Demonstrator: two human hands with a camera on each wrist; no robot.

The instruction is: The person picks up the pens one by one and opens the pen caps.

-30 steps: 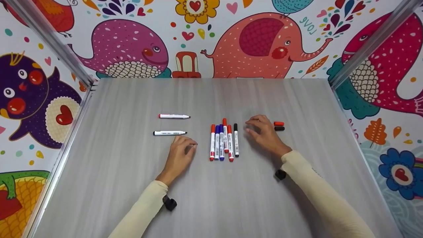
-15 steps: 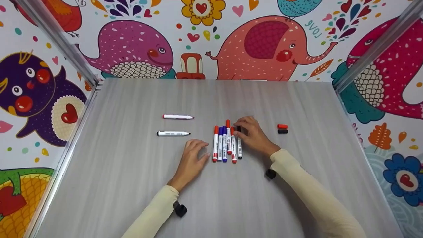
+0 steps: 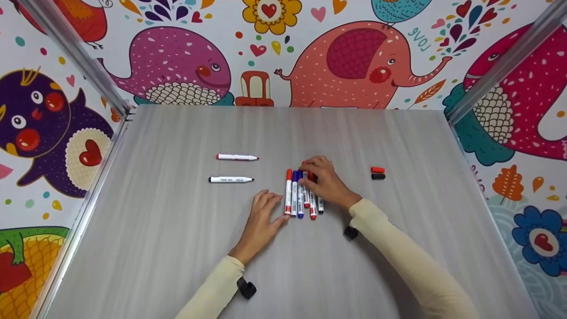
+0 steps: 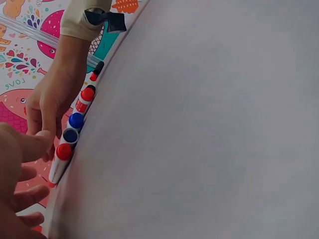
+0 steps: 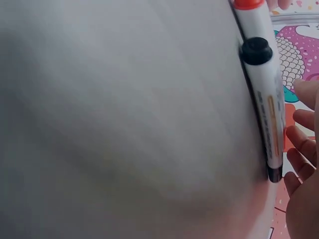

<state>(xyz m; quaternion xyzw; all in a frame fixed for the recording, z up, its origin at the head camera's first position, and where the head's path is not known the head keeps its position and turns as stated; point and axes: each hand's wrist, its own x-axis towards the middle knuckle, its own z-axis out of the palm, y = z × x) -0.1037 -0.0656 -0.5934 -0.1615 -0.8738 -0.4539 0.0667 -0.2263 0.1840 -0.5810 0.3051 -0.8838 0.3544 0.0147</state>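
Observation:
Several capped markers lie side by side on the table, among them a red marker [image 3: 288, 190] at the left end, blue markers [image 3: 294, 199] beside it and a black marker [image 3: 320, 207] at the right end. My right hand [image 3: 327, 182] hovers over their far ends, fingers loosely bent and hiding some caps; whether it touches one I cannot tell. In the right wrist view its fingers are spread behind the black marker [image 5: 264, 99]. My left hand [image 3: 261, 221] is just left of the row, fingers apart, thumb at the near end of the red marker [image 4: 61, 159].
Two uncapped markers lie to the left: a red-ended marker [image 3: 237, 157] and, nearer, a black-ended marker [image 3: 231, 179]. Off to the right, a red cap [image 3: 377, 170] and a black cap [image 3: 378, 176] sit together. Patterned walls stand around the grey table [image 3: 177, 248].
My right hand has moved left from beside the row to above the markers' far ends. My left hand has moved right, up to the row's left side, its fingers spreading.

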